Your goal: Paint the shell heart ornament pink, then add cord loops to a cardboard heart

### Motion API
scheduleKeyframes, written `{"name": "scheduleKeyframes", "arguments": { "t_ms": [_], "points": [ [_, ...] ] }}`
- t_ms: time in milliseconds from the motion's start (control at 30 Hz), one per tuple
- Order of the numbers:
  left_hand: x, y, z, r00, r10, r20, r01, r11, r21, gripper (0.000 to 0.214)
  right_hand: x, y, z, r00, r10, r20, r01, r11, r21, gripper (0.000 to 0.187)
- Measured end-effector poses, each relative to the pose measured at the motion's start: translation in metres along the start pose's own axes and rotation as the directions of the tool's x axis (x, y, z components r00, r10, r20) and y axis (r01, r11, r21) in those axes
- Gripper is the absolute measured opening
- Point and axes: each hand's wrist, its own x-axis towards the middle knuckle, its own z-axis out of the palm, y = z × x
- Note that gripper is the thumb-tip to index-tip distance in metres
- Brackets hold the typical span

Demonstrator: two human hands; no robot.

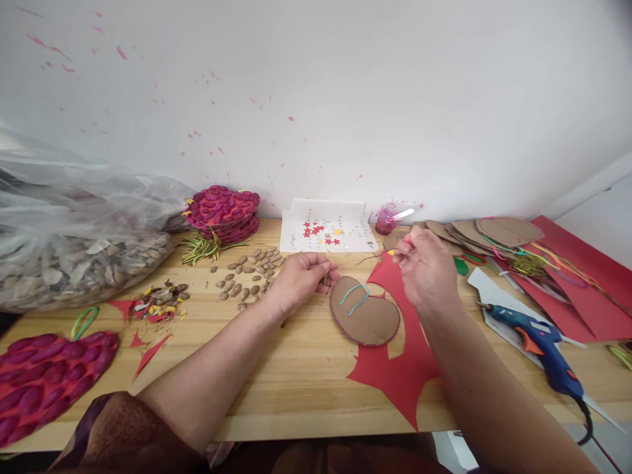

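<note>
My left hand point(303, 278) is closed, thumb and fingers pinched together just left of a heart-shaped cardboard piece point(372, 320). Something small and dark may be between its fingertips, but I cannot make it out. A bent blue-green cord point(356, 289) lies on the cardboard, which rests partly on cut red paper point(395, 375). Raised above that paper, my right hand point(423, 266) has its fingers curled in a pinch; what they hold, if anything, is too small to name. Brown shells point(247, 273) lie loose beyond my left wrist.
On the right lie a blue glue gun point(538, 339), red paper sheets point(592, 296) and stacked cardboard shapes point(508, 230). A printed sheet with stars point(326, 227) and a cup point(385, 220) stand by the wall. Left are a shell-filled bag point(89, 257) and purple-red decorated pieces point(54, 372).
</note>
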Motion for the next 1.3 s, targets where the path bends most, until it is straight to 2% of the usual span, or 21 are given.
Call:
{"name": "scheduleKeyframes", "arguments": {
  "t_ms": [67,100,133,200,267,333,400,500,633,700,800,900,967,1000,1067,1167,1233,1300],
  "points": [
    [-0.001,0.001,0.000,1.000,0.000,0.012,0.001,1.000,-0.029,0.015,0.002,-0.002,-0.003,0.990,-0.127,-0.067,0.121,0.989,-0.090,0.044],
    [-0.002,0.001,0.000,1.000,0.001,0.031,0.001,0.999,-0.044,0.013,0.001,-0.002,-0.003,0.989,-0.144,-0.032,0.136,0.977,-0.166,0.042],
    [-0.003,0.001,0.001,0.999,0.004,0.054,-0.001,0.998,-0.059,0.010,-0.001,-0.001,-0.002,0.992,-0.117,0.043,0.124,0.958,-0.258,0.041],
    [-0.004,0.000,0.001,0.995,0.025,0.101,-0.016,0.996,-0.089,0.010,-0.010,0.001,0.002,0.972,0.034,0.232,0.075,0.893,-0.444,0.041],
    [-0.004,-0.001,0.000,0.987,0.059,0.149,-0.041,0.992,-0.121,0.024,-0.019,0.004,0.008,0.904,0.186,0.385,0.049,0.849,-0.526,0.044],
    [-0.005,-0.002,0.000,0.977,0.081,0.196,-0.051,0.987,-0.154,0.040,-0.026,0.009,0.013,0.835,0.261,0.484,0.010,0.873,-0.488,0.045],
    [-0.006,-0.002,-0.001,0.969,0.075,0.234,-0.032,0.983,-0.183,0.054,-0.030,0.014,0.017,0.790,0.315,0.526,-0.089,0.908,-0.410,0.043],
    [-0.008,-0.001,0.000,0.961,0.044,0.273,0.014,0.978,-0.207,0.070,-0.033,0.021,0.019,0.764,0.385,0.518,-0.256,0.917,-0.305,0.040],
    [-0.009,0.000,0.001,0.954,0.023,0.300,0.053,0.968,-0.244,0.077,-0.033,0.028,0.018,0.749,0.391,0.535,-0.353,0.919,-0.178,0.035],
    [-0.009,-0.001,0.001,0.954,0.008,0.301,0.074,0.963,-0.259,0.073,-0.034,0.030,0.018,0.755,0.376,0.537,-0.356,0.923,-0.145,0.033],
    [-0.008,-0.003,0.002,0.955,0.000,0.296,0.080,0.963,-0.259,0.064,-0.037,0.029,0.020,0.794,0.318,0.518,-0.288,0.947,-0.139,0.030],
    [-0.007,-0.005,0.002,0.947,0.002,0.322,0.075,0.971,-0.226,0.060,-0.039,0.024,0.021,0.882,0.200,0.427,-0.128,0.973,-0.190,0.032],
    [-0.006,-0.006,0.002,0.940,0.003,0.341,0.067,0.979,-0.193,0.061,-0.038,0.023,0.021,0.942,0.089,0.323,0.010,0.956,-0.294,0.036],
    [-0.006,-0.007,0.002,0.937,0.002,0.351,0.062,0.984,-0.169,0.060,-0.038,0.022,0.020,0.958,0.040,0.282,0.063,0.936,-0.346,0.038],
    [-0.005,-0.009,0.001,0.927,-0.009,0.375,0.048,0.994,-0.094,0.053,-0.036,0.022,0.018,0.967,-0.007,0.255,0.112,0.910,-0.399,0.039],
    [-0.003,-0.010,-0.001,0.926,-0.026,0.376,-0.002,0.997,0.073,0.040,-0.034,0.022,0.016,0.958,-0.005,0.285,0.130,0.897,-0.423,0.038],
    [-0.002,-0.009,-0.002,0.965,0.047,0.257,-0.084,0.988,0.132,0.039,-0.034,0.022,0.016,0.949,-0.017,0.314,0.163,0.879,-0.447,0.035],
    [-0.003,-0.006,-0.002,0.981,0.156,0.113,-0.166,0.982,0.087,0.039,-0.037,0.021,0.016,0.938,-0.050,0.343,0.218,0.855,-0.470,0.031]
  ]
}}
